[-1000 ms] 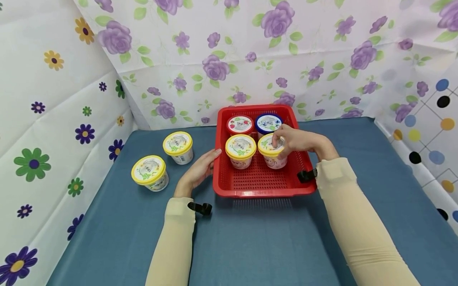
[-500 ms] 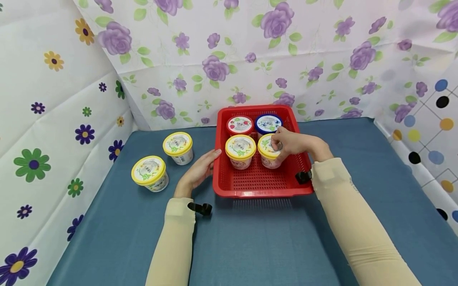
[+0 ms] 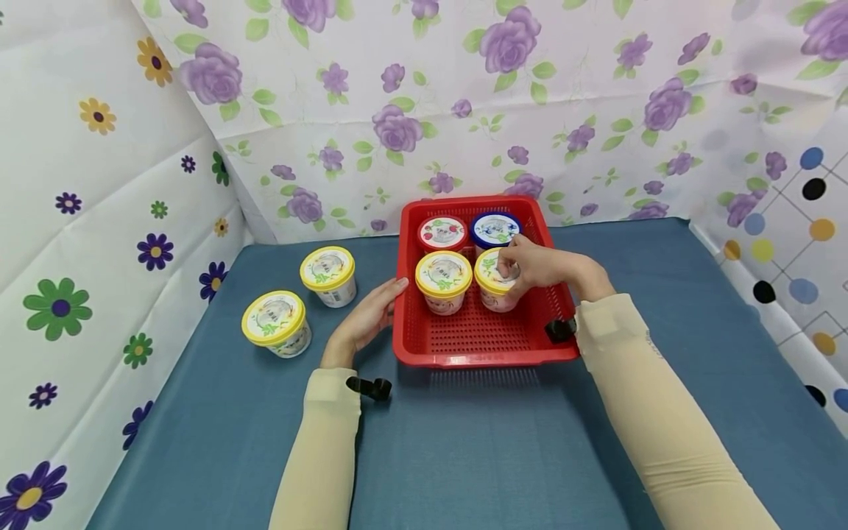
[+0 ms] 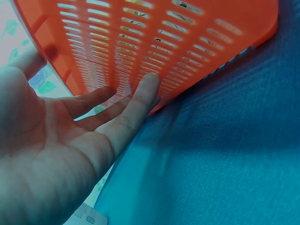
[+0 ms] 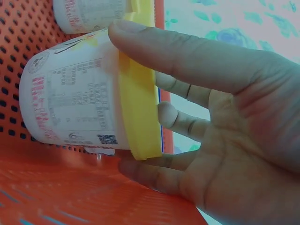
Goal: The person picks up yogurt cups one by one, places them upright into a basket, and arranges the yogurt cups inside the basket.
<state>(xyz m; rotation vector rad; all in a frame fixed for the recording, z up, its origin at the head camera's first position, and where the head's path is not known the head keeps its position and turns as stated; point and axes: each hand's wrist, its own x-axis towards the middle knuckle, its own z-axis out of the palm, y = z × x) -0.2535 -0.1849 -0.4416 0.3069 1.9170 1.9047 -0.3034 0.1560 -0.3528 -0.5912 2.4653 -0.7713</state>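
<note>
My right hand [image 3: 539, 265] grips a yellow-lidded tub [image 3: 497, 283] inside the red basket [image 3: 486, 359]. In the right wrist view, the thumb [image 5: 140, 40] presses that tub's side at the lid edge, while other fingers reach around and over the lid. To its left stands a second yellow-lidded tub [image 3: 444, 283]. Behind them are a red-lidded tub [image 3: 442, 232] and a blue-lidded tub [image 3: 495, 230]. My left hand [image 3: 361, 324] rests on the basket's left side, thumb at the rim. In the left wrist view, its fingers [image 4: 126, 115] lie fairly straight against the slotted wall.
Two more yellow-lidded tubs, a rear one [image 3: 327, 272] and a front one [image 3: 277, 322], stand on the blue cloth [image 3: 490, 449] left of the basket. A flowered sheet [image 3: 397, 88] hangs behind; patterned sheets border both sides.
My right hand has shifted slightly left together with the yellow-lidded tub, bringing it nearer the yellow-lidded tub beside it. The left hand keeps its place at the basket.
</note>
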